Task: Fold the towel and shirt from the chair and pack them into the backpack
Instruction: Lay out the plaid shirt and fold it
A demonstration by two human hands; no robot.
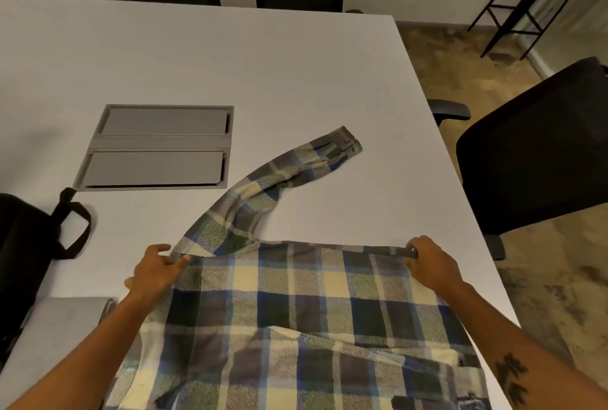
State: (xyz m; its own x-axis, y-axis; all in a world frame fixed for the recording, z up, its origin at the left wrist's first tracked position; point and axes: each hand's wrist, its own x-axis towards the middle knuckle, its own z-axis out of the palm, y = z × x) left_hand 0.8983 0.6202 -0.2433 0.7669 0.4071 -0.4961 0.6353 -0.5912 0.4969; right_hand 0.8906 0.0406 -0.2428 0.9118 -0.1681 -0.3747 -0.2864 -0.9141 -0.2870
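The plaid shirt (296, 317) lies spread on the surface (230, 60) at its near edge, one sleeve extending toward the right edge. The left hand (154, 273) pinches the shirt's far left corner; the right hand (431, 261) pinches the far right corner. A folded grey towel (62, 320) sits at the near left, beside the black backpack (23, 255).

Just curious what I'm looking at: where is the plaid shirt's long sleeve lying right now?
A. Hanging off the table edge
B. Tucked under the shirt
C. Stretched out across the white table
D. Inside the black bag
C: the sleeve lies stretched across the white table, beyond both hands.
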